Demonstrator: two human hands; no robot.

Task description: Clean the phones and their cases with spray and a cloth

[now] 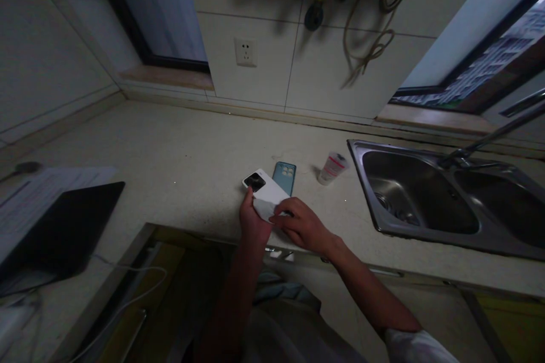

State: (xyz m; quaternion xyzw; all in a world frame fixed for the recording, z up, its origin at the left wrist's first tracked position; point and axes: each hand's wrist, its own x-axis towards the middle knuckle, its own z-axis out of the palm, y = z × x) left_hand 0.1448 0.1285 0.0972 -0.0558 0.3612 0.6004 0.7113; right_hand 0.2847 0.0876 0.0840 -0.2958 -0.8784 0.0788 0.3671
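My left hand [252, 220] grips a white phone [271, 188] by its edge, its back with the dark camera block turned up. Against the phone's lower side lies a pale tissue [263, 207]. The fingers of my right hand [300, 223] are pinched on the tissue's right part, over the phone's lower end. Just behind the phone a teal phone case [284, 174] rests on the counter. To its right stands a clear plastic cup [332, 169] with red markings, slightly tilted in view.
A steel double sink [417, 193] with a tap [464, 153] is set into the counter [204, 147] at right. At left are a black laptop-like slab [63, 232], papers [46, 187] and a white cable [140, 267]. A socket [246, 52] and hanging hoses [361, 57] are on the wall.
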